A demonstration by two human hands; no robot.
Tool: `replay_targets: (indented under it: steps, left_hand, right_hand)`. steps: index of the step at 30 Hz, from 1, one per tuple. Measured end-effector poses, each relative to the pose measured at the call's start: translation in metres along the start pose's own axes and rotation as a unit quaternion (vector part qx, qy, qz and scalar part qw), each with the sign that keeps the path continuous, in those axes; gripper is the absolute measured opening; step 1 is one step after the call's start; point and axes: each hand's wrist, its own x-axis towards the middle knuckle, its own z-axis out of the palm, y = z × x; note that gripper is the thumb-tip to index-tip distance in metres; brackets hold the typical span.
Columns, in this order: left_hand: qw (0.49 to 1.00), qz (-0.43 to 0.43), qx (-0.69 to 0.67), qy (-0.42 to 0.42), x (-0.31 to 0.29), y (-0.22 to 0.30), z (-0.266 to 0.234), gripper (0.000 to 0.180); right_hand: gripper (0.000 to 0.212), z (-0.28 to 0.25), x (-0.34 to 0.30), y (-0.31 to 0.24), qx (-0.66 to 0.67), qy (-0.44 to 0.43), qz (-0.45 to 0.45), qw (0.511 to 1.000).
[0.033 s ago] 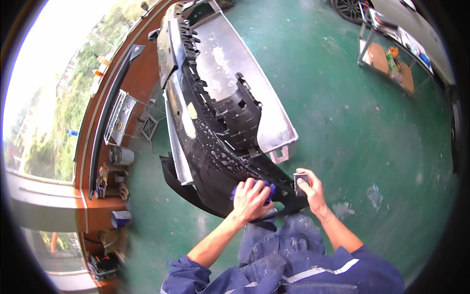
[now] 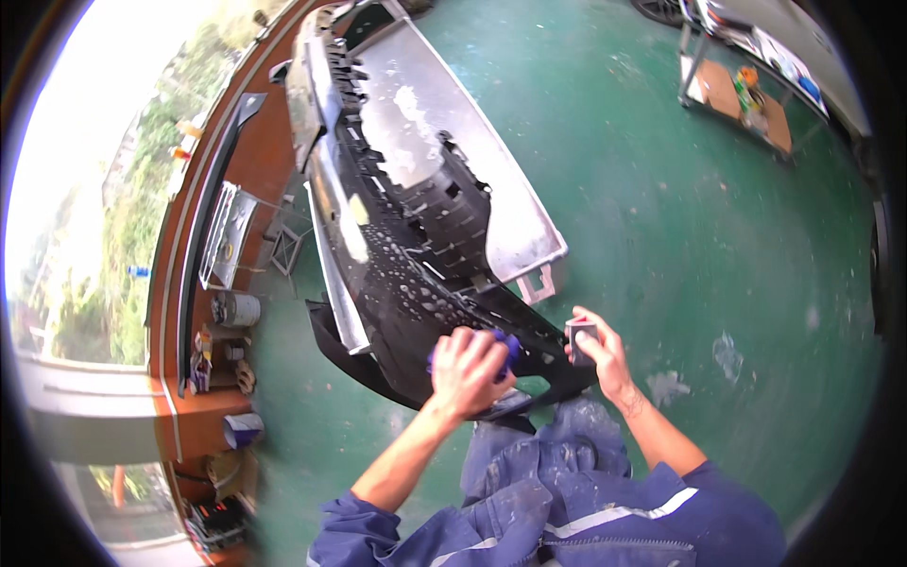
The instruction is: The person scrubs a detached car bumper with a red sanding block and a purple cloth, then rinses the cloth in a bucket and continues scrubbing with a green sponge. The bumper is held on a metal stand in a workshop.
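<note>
A black car bumper (image 2: 402,345) reaches toward me, with water drops and foam specks over its wet surface and a pale yellowish patch farther up. Pressed against its near end is a purple cloth (image 2: 511,357), bunched beneath my left hand (image 2: 465,376); the curled fingers grip it. Off the bumper's right edge, my right hand (image 2: 607,357) pinches a small dark grey block (image 2: 583,342) with a thin red edge, thumb across its face. That looks like a sanding block. Under the bumper, a long whitish tray-like stand (image 2: 529,203) holds it up.
A trolley (image 2: 688,71) with a cardboard box and bottles stands far right, beside a car. Along the left wall are a metal rack (image 2: 227,236), a paint can (image 2: 236,309), a tilted bucket (image 2: 242,430) and a dark crate (image 2: 217,522). The green floor (image 2: 642,189) has pale stains.
My left hand has slid slightly left on the bumper with the purple cloth. The view has shifted a little, and my right hand keeps its hold on the block.
</note>
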Motion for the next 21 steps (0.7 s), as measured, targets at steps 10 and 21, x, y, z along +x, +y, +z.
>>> replay_targets:
  steps: [10,21]
  left_hand:
    - [0.981,0.085,0.128,0.120,0.084,-0.146,-0.100,0.042]
    - [0.942,0.320,0.013,-0.104,0.122,-0.238,-0.110,0.077]
  right_hand:
    - [0.075,0.100,-0.008,0.003,-0.322,0.045,-0.264,0.908]
    - [0.076,0.243,0.032,0.025,-0.443,0.204,-0.367,0.792]
